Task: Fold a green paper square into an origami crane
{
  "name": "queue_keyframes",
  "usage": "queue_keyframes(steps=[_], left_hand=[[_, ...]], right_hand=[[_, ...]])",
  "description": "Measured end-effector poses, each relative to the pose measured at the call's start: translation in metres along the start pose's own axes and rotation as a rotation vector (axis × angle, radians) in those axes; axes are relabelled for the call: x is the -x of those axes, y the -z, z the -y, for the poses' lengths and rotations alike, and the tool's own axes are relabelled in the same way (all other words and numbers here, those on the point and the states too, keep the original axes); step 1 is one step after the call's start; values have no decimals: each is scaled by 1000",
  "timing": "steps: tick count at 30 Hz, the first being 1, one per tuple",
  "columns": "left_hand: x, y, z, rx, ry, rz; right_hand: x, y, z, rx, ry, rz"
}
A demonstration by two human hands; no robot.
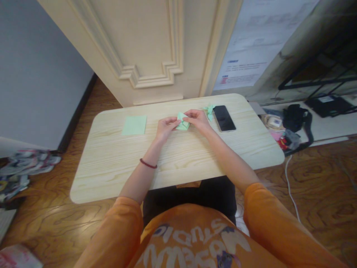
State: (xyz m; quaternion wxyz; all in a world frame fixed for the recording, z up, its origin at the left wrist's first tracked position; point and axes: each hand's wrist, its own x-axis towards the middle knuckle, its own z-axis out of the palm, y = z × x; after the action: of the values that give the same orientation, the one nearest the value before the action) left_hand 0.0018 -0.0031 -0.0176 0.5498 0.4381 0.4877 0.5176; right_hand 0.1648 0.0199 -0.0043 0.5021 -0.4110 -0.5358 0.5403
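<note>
Head view, looking down on a seated person's two bare hands at a table. **Centre:** a folded piece of pale green paper (183,123) lies on the tabletop, partly hidden by the fingers. The left hand (167,128) holds its near-left edge between thumb and fingers, and the right hand (198,120) pinches its upper edge from the other side; both hands are narrowly closed on the paper, close together. A dark red beaded bracelet (148,163) circles the left wrist.

**Tabletop:** a pale, wood-grained table with rounded corners (111,178) bears a flat square sheet of pale green paper (134,124), well left of the hands. A small crumpled green paper piece (209,111) lies just beyond the right hand, beside a black smartphone (224,118) with a dark screen.

**Surroundings:** orange sleeves (117,230) cover both upper arms, and an orange shirt with white lettering (195,242) fills the lower edge. Beyond the table stands a cream panelled door (139,48). To the right, a black strapped bag (294,119) rests on a low white surface, and a white cable (288,186) runs down to the patterned wooden floor (47,219). A heap of folded clothing (28,167) lies on the floor at left.
</note>
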Motion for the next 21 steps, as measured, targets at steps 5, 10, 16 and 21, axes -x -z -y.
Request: queue_keyframes(steps=[5, 10, 16, 21], left_hand=[[-1, -1, 1, -23, -43, -29], [2, -4, -2, -8, -73, -19], [4, -7, -2, 46, -56, -58], [2, -8, 0, 190, 42, -76]], right_hand=[[-1, 1, 0, 40, 48, -12], [-1, 0, 0, 131, 141, -21], [3, -4, 4, 180, 147, -75], [3, -5, 3, 164, 153, -101]])
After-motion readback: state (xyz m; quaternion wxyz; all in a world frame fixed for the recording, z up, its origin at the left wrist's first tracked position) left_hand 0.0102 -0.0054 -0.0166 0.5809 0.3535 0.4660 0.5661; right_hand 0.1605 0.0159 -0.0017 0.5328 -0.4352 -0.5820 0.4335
